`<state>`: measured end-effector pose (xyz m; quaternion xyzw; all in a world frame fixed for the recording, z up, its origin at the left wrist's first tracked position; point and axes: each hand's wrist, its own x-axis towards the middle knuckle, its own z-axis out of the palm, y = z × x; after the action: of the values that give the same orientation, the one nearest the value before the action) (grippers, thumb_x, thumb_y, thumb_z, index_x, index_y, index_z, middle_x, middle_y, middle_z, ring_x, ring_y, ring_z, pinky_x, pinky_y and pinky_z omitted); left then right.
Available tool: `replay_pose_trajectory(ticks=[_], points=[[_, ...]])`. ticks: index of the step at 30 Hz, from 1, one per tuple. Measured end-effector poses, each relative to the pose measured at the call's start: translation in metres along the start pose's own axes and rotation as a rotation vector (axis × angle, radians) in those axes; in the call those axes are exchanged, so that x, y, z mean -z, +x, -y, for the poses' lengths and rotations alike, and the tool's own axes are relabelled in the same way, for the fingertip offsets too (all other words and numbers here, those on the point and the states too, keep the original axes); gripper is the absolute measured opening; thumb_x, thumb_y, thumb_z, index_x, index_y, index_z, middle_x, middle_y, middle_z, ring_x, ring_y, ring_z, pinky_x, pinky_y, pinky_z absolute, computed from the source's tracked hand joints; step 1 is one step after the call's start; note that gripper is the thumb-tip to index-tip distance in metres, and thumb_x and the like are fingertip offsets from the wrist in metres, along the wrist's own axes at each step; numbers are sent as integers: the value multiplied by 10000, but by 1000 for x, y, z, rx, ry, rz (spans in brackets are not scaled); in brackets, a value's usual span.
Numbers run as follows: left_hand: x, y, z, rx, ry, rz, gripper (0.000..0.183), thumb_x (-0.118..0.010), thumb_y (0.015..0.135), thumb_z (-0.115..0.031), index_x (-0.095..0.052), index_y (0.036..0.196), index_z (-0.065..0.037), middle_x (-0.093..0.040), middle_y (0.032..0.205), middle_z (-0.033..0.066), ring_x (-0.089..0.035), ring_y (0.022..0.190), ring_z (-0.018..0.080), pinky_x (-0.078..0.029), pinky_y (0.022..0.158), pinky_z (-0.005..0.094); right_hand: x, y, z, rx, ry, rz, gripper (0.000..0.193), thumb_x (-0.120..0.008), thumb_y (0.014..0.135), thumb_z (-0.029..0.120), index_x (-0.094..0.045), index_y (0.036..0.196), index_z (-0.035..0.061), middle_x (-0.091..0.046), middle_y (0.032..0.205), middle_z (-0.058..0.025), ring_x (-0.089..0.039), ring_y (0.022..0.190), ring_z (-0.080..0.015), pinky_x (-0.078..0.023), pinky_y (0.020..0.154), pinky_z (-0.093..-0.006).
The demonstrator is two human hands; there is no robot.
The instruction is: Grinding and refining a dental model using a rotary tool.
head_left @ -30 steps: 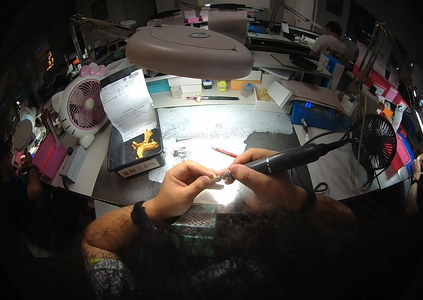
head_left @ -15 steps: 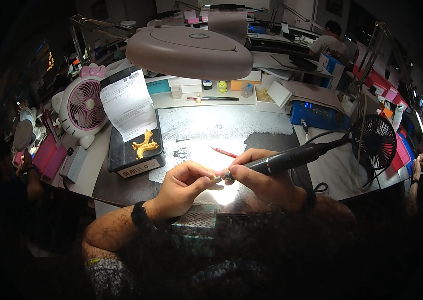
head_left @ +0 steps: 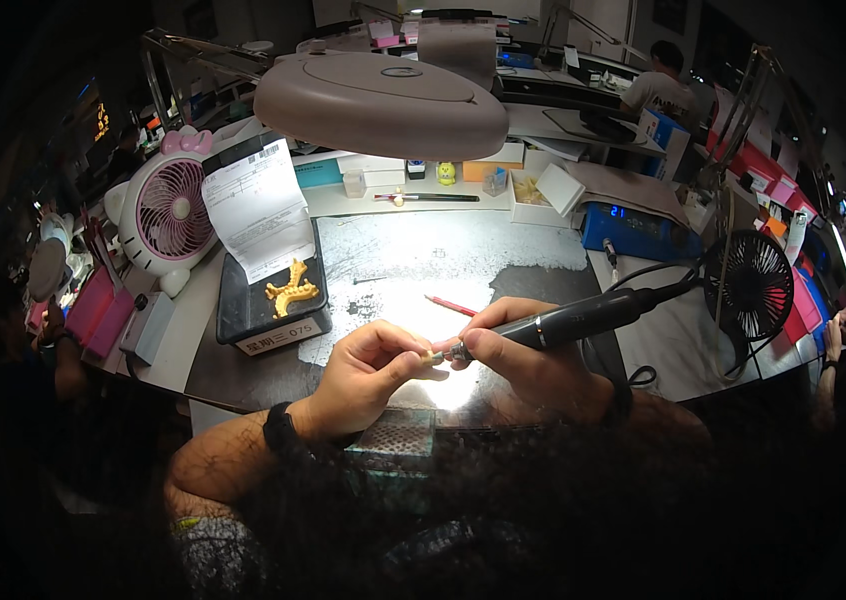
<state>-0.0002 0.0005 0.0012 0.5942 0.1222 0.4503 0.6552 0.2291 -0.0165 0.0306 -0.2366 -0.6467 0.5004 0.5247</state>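
Between the thumb and fingertips of my left hand [head_left: 365, 372] is a small pale piece [head_left: 431, 356]; its exact kind is too small to make out. My right hand [head_left: 533, 368] wraps round a black rotary handpiece [head_left: 588, 316], held like a pen with its metal nose pointing left. The tip meets or nearly meets the pale piece; contact cannot be told. Both hands are close together over the brightly lit bench [head_left: 393, 240]. A red pencil [head_left: 450, 304] lies just beyond them. Left of them, a black tray [head_left: 233, 318] holds a yellow dental model [head_left: 291, 292] and a printed paper sheet [head_left: 258, 212].
A large lamp head [head_left: 383, 105] hangs over the bench. At right stand a blue control unit [head_left: 638, 236], joined by a cable, and a black fan [head_left: 749, 285]. A pink-and-white fan [head_left: 168, 210] stands left. An open white box [head_left: 541, 208] sits at the back.
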Motion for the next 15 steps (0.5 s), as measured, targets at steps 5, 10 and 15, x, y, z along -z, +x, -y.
replay_pose_trajectory(ticks=[5, 10, 15], points=[[3, 0, 2, 1, 25, -20, 129, -613, 990, -124, -567, 1064, -28, -638, 1075, 132, -663, 1054, 241, -589, 937, 470, -1, 0, -2, -5, 14, -2, 142, -684, 933, 123, -683, 941, -19, -706, 832, -56, -651, 742, -76, -518, 663, -213], [0, 1, 1, -3, 11, -19, 131, -616, 988, -120, -567, 1064, -26, -639, 1070, 129, -665, 1044, 237, -591, 937, 466, 0, -1, -4, 19, -27, -5, 153, -686, 933, 131, -680, 940, -22, -708, 816, -55, -653, 723, -75, -520, 655, -217], [0, 0, 1, 1, 16, -23, 135, -621, 984, -120, -567, 1065, -25, -639, 1068, 132, -667, 1041, 236, -591, 938, 465, 1, 0, -3, 24, -51, 1, 164, -689, 932, 139, -678, 934, -24, -709, 816, -55, -653, 722, -74, -515, 640, -215]])
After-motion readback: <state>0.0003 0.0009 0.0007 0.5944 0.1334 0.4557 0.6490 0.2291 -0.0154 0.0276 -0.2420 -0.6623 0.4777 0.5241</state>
